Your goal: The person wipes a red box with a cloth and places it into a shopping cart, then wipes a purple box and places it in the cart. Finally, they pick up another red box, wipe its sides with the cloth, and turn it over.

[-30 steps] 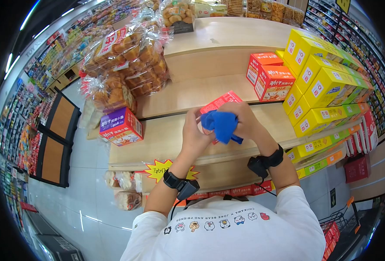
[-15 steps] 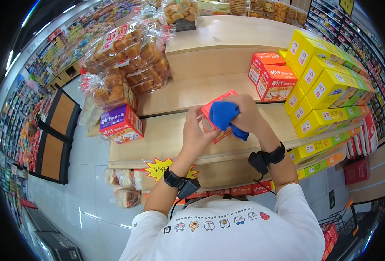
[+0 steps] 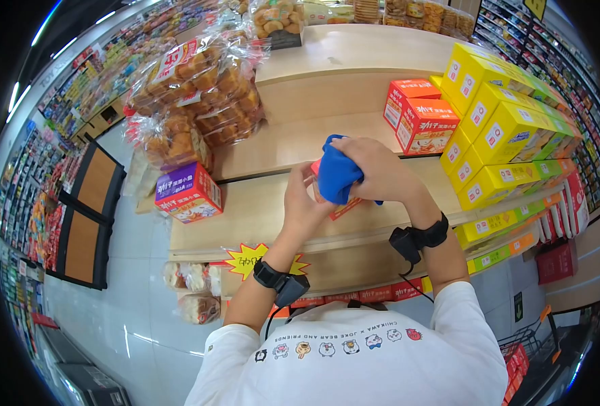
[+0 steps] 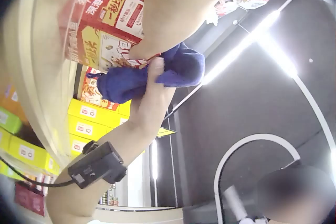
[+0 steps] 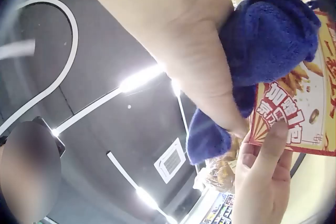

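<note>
Over the wooden shelf (image 3: pixel 266 227), my left hand (image 3: pixel 302 203) grips a red snack box (image 4: pixel 102 19) by its side. Its thumb lies across the printed front of the box in the right wrist view. My right hand (image 3: pixel 379 168) holds a bunched blue cloth (image 3: pixel 338 174) against the box, covering much of it in the head view. From the left wrist, the right thumb shows on top of the cloth (image 4: pixel 126 82). Part of the cloth hangs down beside the right hand in the right wrist view.
A purple-and-red box (image 3: pixel 189 194) stands at the shelf's left, below bagged bread (image 3: pixel 202 95). Red boxes (image 3: pixel 427 125) and stacked yellow boxes (image 3: pixel 500 128) stand on the right. A yellow price sign (image 3: pixel 248 262) sticks out at the front edge, near the left forearm.
My right hand has carried the blue cloth over the box, toward its far left side, and now hides more of it. The left hand keeps its grip in nearly the same place.
</note>
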